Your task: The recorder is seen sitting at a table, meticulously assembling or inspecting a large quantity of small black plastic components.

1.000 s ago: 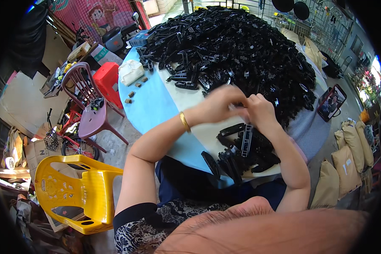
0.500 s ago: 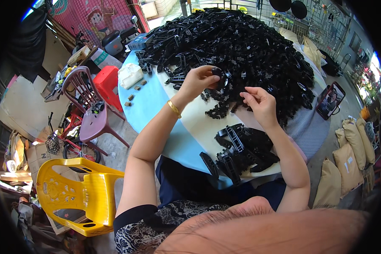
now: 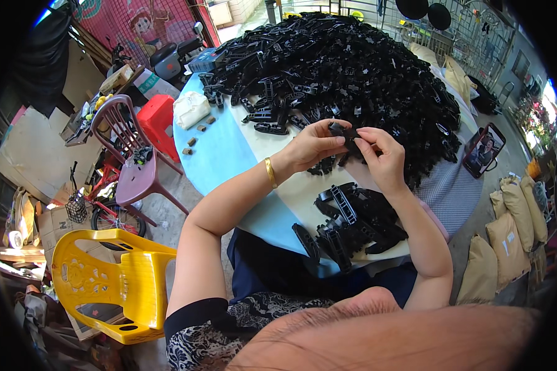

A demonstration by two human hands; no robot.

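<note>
Both hands meet on one small black plastic part above the round table.

One yellow chair [image 3: 114, 284] far left; left hand [image 3: 312, 145] and right hand [image 3: 380, 157], fingers pinched narrow, share the black part [image 3: 345, 132]. Half a second back they were apart at the big pile [image 3: 340, 68], too many to count. Second, smaller stack [image 3: 353, 222] nearer.

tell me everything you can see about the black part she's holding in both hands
The small black part looks like moulded plastic, dark and matte, its fine shape too small to make out. It is held above the table, just in front of the big heap of black parts. The left hand pinches one end and the right hand grips the other, fingertips meeting around it.
</note>
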